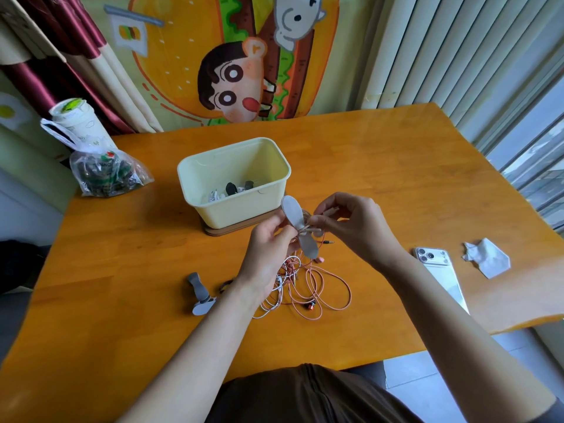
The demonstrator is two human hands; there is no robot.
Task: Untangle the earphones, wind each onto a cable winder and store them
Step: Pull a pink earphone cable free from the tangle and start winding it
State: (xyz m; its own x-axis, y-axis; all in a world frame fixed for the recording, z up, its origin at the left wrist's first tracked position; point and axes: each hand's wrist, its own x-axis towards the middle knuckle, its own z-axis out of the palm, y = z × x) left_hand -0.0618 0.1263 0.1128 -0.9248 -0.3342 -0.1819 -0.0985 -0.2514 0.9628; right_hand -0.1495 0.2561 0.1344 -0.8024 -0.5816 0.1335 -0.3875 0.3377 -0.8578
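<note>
Two hands met above the table. The left hand gripped the grey cable winder near its waist, fingers curled round it. Just beside it, the right hand pinched the pink earphone cable against that waist, fingertips clamped together on it. Only a few turns looked wound, and most of the pink cable lay slack on the table below, looped through a white earphone cable.

Likely risks:
- Winding on with the two cables crossed could drag the white one up and tighten the knot.
- A loose pinch could let the first turns spring off the narrow waist.
- The free jack plug could snag a loop.

A spare winder waited to the left of the tangle, well apart from the hands.

Containers:
- At far left, a tied clear plastic bag held dark items, too blurred to name.
- At centre, an open cream box on a brown base held what seemed to be wound earphones: white cable and two dark winders at the bottom.
</note>
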